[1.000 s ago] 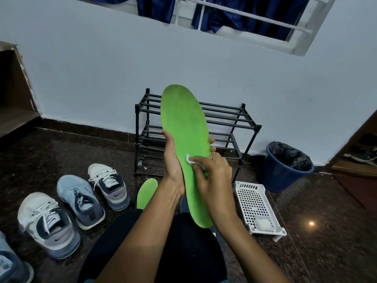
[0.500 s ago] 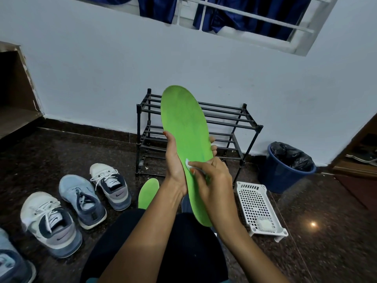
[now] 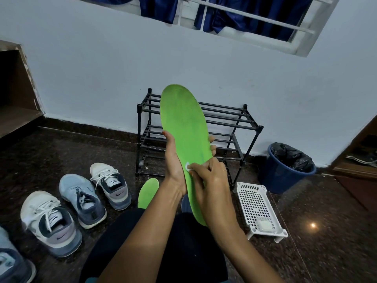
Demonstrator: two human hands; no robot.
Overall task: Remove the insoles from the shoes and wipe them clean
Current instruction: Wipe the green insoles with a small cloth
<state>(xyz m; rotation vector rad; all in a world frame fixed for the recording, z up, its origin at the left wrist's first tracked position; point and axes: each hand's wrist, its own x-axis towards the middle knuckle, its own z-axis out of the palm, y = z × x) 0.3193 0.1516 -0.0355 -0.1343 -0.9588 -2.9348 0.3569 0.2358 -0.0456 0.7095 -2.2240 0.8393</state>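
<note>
1. Head view: the left hand (image 3: pixel 174 162) holds a green insole (image 3: pixel 183 127) upright over the lap, thumb on its left edge, fingers (image 3: pixel 212 148) curled round the back to the right edge.
2. The right hand (image 3: pixel 212 180) has its fingers closed on a small white wipe (image 3: pixel 187 166), pressing it to the insole's lower half.
3. A 2nd insole (image 3: pixel 148 193) lies on the floor (image 3: pixel 326 231), just beyond the knee.
4. 3 shoes (image 3: pixel 81 199) stand in a row to the left; a 4th (image 3: pixel 12 262) is cut off at the corner.
5. A black rack (image 3: pixel 224 127) stands against the wall, a white tray (image 3: pixel 259 205) and a blue bin (image 3: pixel 285 176) to its right.
</note>
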